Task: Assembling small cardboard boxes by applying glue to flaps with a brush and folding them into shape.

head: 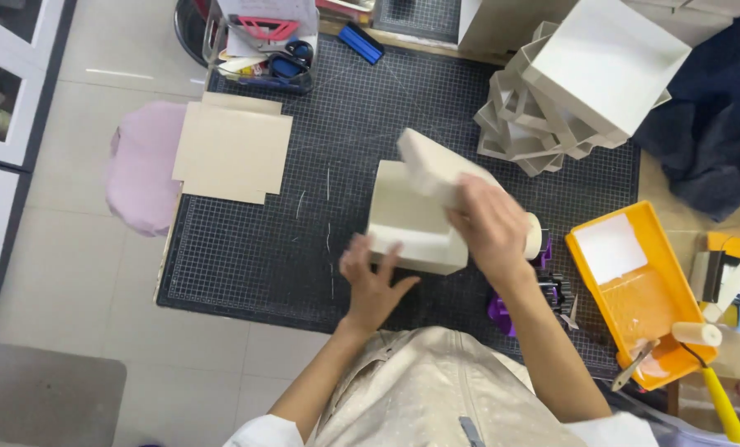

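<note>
1. Our left hand (pixel 373 284) lies flat with fingers spread, its fingertips pressing the near edge of a cream cardboard box (pixel 409 222) at the middle of the black gridded cutting mat (pixel 262 240).
2. Our right hand (pixel 492 228) is curled around a tilted white flat board (pixel 436 168), holding it over the box's right side.
3. A stack of white open boxes (pixel 568 91) sits at the mat's far right corner.
4. An orange paint tray (pixel 634 290) with a small roller (pixel 701 335) lies to the right.
5. Flat tan cardboard sheets (pixel 233 147) rest on the mat's left edge.
</note>
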